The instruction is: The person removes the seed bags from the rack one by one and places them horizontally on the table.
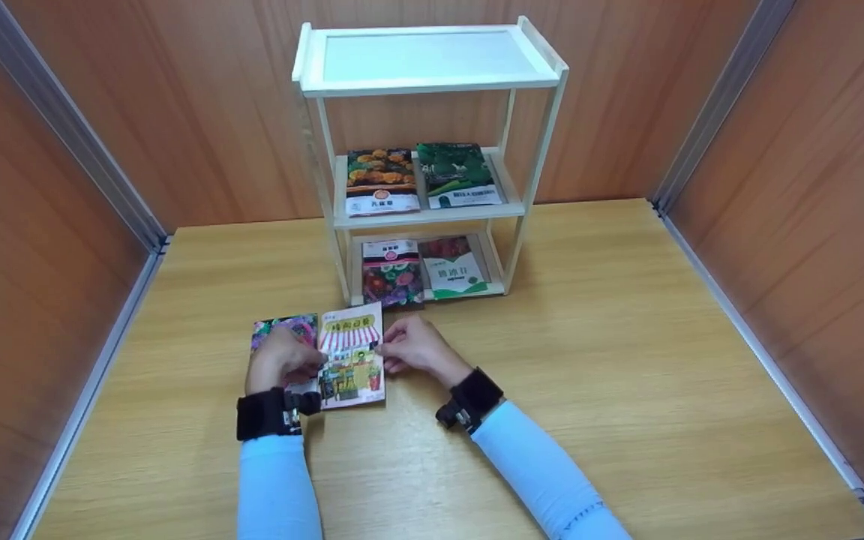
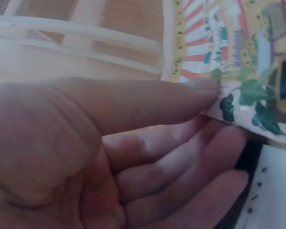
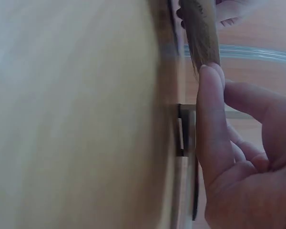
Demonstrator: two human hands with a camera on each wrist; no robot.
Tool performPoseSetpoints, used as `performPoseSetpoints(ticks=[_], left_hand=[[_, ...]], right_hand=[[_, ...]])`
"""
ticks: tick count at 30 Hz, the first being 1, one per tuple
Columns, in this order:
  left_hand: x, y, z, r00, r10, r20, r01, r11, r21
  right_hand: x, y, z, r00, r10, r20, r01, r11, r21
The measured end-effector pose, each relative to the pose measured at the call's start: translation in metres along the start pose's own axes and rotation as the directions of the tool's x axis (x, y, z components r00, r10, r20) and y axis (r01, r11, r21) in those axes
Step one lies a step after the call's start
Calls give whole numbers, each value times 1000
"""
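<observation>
Both of my hands hold a seed packet (image 1: 352,379) with a pink striped awning, one at each side edge. My left hand (image 1: 282,356) pinches its left edge; in the left wrist view the thumb (image 2: 157,102) lies on the printed face and the fingers are curled beneath. My right hand (image 1: 418,346) pinches the right edge between thumb and index finger, and the right wrist view shows the packet (image 3: 204,33) nearly edge-on. Under my left hand lies another packet with purple flowers (image 1: 302,324), partly hidden by that hand.
A white three-tier shelf (image 1: 432,86) stands behind the hands. Its middle tier bears an orange-flower packet (image 1: 382,180) and a green packet (image 1: 458,176). On the bottom tier lie a pink-and-purple flower packet (image 1: 392,274) and a white-and-red packet (image 1: 453,266). Wooden walls enclose the table (image 1: 627,360).
</observation>
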State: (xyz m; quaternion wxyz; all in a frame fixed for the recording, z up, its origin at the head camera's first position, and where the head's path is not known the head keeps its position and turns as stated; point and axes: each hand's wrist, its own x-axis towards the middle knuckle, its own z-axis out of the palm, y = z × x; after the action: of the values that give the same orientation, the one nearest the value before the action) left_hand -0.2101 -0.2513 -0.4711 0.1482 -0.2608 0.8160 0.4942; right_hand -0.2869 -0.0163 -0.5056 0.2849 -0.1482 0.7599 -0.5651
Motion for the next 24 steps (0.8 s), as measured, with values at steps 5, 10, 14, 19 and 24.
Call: performPoseSetpoints(ticks=[5, 10, 14, 19, 24], left_hand=[[2, -7, -4, 999, -44, 26, 44, 999, 15], [2, -9, -6, 997, -72, 27, 72, 997, -9], [4, -9, -5, 998, -68, 12, 69, 997, -35], [4, -10, -7, 996, -78, -50, 78, 997, 3], [2, -11, -9, 995, -58, -78, 62, 997, 49]], right_hand=[[-1, 2, 3, 997, 41, 65, -41, 999, 0], [-1, 2, 4, 995, 65, 70, -64, 998, -7], [4, -2, 7, 995, 99, 29, -98, 994, -54], [12, -13, 13, 993, 121, 17, -117, 984, -134], [15, -21, 19, 990, 139, 11, -133, 970, -205]])
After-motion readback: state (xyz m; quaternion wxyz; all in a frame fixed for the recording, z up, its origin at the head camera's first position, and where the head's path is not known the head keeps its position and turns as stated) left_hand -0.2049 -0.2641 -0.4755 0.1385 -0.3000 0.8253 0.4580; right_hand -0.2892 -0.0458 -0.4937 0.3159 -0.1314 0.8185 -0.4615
